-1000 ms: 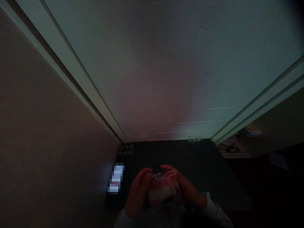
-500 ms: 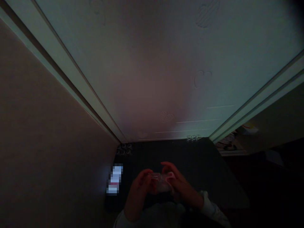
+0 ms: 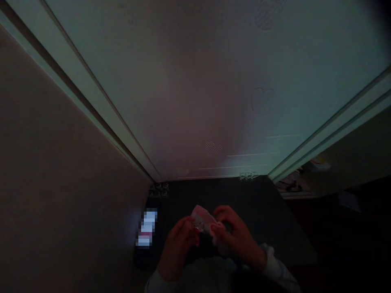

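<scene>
Low in the dim head view, my left hand [image 3: 179, 240] is closed on a small clear object [image 3: 200, 226] that looks like glass or plastic; its exact kind is too dark to make out. My right hand [image 3: 238, 236] grips a pale pink cloth [image 3: 204, 214], bunched between thumb and fingers. One flap of the cloth stands up behind the clear object and touches it. Both hands are held close together above the near part of a dark table [image 3: 259, 219].
Several small clear pieces [image 3: 159, 190] stand at the table's back left corner, and more clear pieces [image 3: 249, 176] at the back right. A glowing, blurred-out screen [image 3: 147, 228] lies by the left wall. A pale panel with embossed hearts [image 3: 214, 148] rises behind the table.
The pink cloth has opened upward, with a flap now raised between my hands. My right hand has shifted slightly right, and the clear object now sits nearer my left fingers.
</scene>
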A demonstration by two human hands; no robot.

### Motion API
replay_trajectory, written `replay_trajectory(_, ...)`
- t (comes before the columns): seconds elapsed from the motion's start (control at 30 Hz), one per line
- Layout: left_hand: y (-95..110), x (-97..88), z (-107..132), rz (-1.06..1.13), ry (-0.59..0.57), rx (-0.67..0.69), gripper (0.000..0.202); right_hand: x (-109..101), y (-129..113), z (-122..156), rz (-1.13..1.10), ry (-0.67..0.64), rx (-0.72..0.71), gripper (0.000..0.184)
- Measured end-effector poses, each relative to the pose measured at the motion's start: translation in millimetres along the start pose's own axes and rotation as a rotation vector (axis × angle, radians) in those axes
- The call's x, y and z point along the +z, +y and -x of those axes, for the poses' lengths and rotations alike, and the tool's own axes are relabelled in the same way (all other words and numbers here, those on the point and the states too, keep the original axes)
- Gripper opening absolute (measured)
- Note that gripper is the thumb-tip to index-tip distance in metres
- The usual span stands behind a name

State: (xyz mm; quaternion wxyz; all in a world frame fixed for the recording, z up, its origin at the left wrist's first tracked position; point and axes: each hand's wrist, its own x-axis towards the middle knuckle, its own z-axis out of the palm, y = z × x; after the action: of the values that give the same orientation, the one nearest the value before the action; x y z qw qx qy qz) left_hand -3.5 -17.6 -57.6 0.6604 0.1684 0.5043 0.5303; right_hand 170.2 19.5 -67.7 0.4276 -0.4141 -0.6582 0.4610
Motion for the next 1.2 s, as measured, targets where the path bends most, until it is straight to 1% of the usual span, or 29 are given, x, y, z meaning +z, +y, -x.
replay_trajectory(0.07,-0.2,-0.3,0.2,-0.020,0.002,0.005,0.042,-1.3,-0.9,-0.9,0.066,0.008,-0.038,0.006)
replay_trajectory(0.1,-0.1,-0.5,0.6,-0.036,0.004,0.015,0.042,-1.6,-1.1,-0.9,0.095,0.013,-0.035,0.006)
replay_trajectory(0.23,0.1,-2.2,2.0,-0.143,0.003,0.054,0.040,-0.2,0.7,0.9,0.162,0.028,0.033,0.010)
replay_trajectory(0.3,0.0,-3.4,2.3,-0.218,-0.001,0.087,0.038,0.9,3.6,2.5,0.159,0.044,0.024,0.011)
replay_trajectory(0.4,0.2,-4.7,2.7,-0.318,0.001,0.132,0.036,0.7,8.4,4.9,0.112,0.089,-0.036,0.007)
replay_trajectory(0.47,1.3,-4.4,3.6,-0.355,0.010,0.153,0.035,-1.0,9.7,6.2,0.068,0.096,-0.038,0.007)
replay_trajectory(0.67,7.8,0.4,8.4,-0.397,0.049,0.168,0.040,-1.8,5.7,6.1,-0.128,-0.002,0.070,0.013)
replay_trajectory(0.8,9.1,0.8,9.5,-0.409,0.071,0.199,0.041,2.9,3.2,3.2,-0.264,0.028,0.162,0.013)
replay_trajectory(0.93,10.2,-2.1,8.5,-0.400,0.106,0.258,0.041,2.5,-0.8,0.5,-0.357,0.042,0.238,0.015)
replay_trajectory(1.07,10.3,-4.3,9.4,-0.378,0.145,0.263,0.040,-1.1,-4.5,1.2,-0.390,0.051,0.258,0.020)
replay_trajectory(1.2,7.4,-4.2,12.5,-0.384,0.100,0.265,0.038,-2.6,-7.6,3.4,-0.349,0.022,0.251,0.022)
